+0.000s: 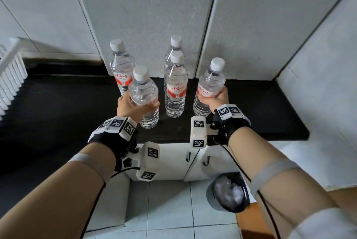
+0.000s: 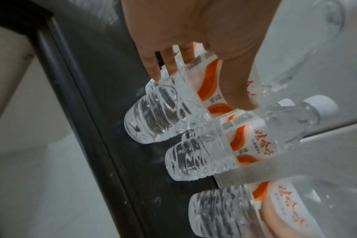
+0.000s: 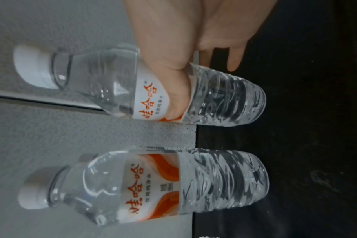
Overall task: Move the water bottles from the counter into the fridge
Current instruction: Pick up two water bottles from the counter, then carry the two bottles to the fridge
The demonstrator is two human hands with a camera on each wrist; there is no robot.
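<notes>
Five clear water bottles with white caps and red-and-white labels stand on the black counter [image 1: 260, 107]. My left hand [image 1: 135, 106] grips the front-left bottle [image 1: 144, 88] around its middle. In the left wrist view, my left hand [image 2: 196, 87] has its thumb and fingers curled round that bottle [image 2: 153, 119]. My right hand [image 1: 214, 99] grips the right-hand bottle [image 1: 209, 82] at its label; the right wrist view shows the hand [image 3: 203, 90] wrapped round this bottle [image 3: 234, 103]. Three bottles stand free: back left [image 1: 119, 61], centre front [image 1: 176, 88] and centre back [image 1: 174, 45]. No fridge is in view.
A white dish rack [image 1: 11, 72] sits at the counter's left end. Grey wall panels [image 1: 150, 16] rise directly behind the bottles and a white wall [image 1: 324, 84] closes the right end. Below the counter are white cabinet doors [image 1: 173, 161], and a dark bin [image 1: 228, 192] stands on the tiled floor.
</notes>
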